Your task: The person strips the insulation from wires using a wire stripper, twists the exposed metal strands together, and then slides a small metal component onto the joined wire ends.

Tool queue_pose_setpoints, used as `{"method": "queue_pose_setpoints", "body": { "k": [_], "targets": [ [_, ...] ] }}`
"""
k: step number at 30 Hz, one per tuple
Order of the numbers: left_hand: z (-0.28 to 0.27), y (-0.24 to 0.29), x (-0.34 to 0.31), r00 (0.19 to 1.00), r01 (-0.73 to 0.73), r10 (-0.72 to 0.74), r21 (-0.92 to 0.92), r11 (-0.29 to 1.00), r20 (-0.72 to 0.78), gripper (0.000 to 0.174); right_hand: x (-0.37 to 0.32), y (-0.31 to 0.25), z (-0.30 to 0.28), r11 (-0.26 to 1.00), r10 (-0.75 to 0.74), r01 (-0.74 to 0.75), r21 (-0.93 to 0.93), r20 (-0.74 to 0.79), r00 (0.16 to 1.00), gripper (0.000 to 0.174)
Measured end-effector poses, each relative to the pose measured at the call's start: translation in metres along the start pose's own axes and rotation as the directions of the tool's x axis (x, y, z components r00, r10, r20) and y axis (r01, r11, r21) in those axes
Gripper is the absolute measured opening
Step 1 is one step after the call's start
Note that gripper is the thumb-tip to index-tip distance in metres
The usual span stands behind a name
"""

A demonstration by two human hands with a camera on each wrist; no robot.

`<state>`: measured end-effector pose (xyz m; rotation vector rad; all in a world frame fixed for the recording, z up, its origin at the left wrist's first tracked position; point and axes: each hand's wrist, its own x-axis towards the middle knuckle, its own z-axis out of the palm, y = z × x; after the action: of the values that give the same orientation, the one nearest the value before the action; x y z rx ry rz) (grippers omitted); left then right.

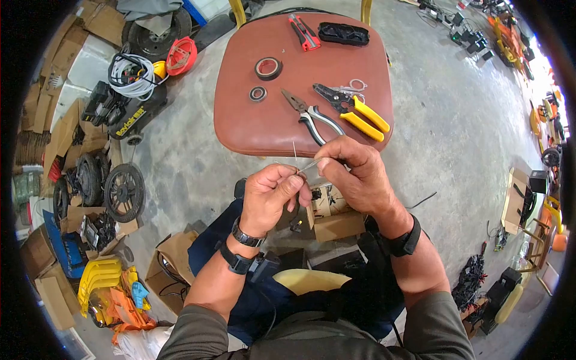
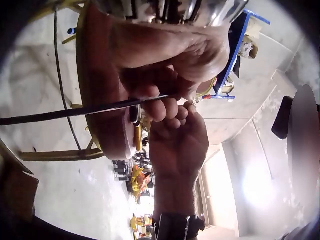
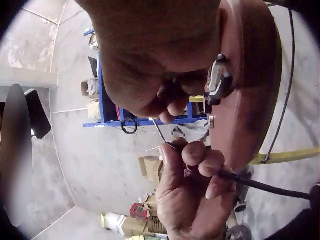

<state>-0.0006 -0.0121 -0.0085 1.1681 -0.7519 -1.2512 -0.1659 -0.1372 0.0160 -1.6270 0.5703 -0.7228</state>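
Both hands meet just in front of the chair seat's near edge in the head view. My left hand (image 1: 273,195) grips a black cable (image 3: 270,188) near its end, with thumb and fingers curled round it. From that grip stick out thin wires; one fine wire (image 1: 294,150) points up toward the seat. My right hand (image 1: 357,174) pinches another thin wire (image 3: 159,130) between thumb and forefinger, so it stretches between the two hands. The rest of the cable hangs away from the left hand in both wrist views. Fingers partly hide where the wires leave the cable.
On the reddish-brown chair seat (image 1: 240,126) lie pliers (image 1: 309,114), yellow-handled wire strippers (image 1: 366,120), small folding scissors (image 1: 355,87), a black tape roll (image 1: 268,68), a smaller ring (image 1: 258,93), a red utility knife (image 1: 305,33) and a black tray-like piece (image 1: 343,34). Below the hands stands a cardboard box (image 1: 339,226).
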Motion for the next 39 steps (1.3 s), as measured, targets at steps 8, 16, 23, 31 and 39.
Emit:
{"method": "queue_pose_setpoints", "body": {
  "k": [8,16,23,31,39],
  "targets": [
    [-0.002,0.011,0.001,0.997,0.080,-0.079,0.051,0.995,-0.024,0.026,0.001,-0.004,-0.005,0.999,-0.024,0.025,-0.024,0.036,0.999,0.008],
    [-0.009,0.011,0.001,0.996,0.082,-0.085,0.092,0.992,0.034,0.016,0.001,-0.002,-0.017,0.992,0.080,-0.094,0.081,0.158,0.984,0.009],
    [-0.011,0.011,0.003,0.995,0.090,-0.097,0.208,0.974,0.023,0.011,0.003,-0.001,-0.026,0.960,0.244,-0.270,0.072,0.251,0.937,0.009],
    [-0.007,0.003,0.003,0.998,-0.008,0.024,0.266,0.964,-0.057,0.011,0.002,-0.001,-0.018,0.999,0.003,0.005,-0.040,0.193,0.981,0.011],
    [-0.005,-0.002,0.002,0.997,-0.042,0.060,0.334,0.942,-0.045,0.011,0.001,0.006,-0.007,0.986,-0.033,0.057,-0.154,0.154,0.988,0.011]
  ]
}}
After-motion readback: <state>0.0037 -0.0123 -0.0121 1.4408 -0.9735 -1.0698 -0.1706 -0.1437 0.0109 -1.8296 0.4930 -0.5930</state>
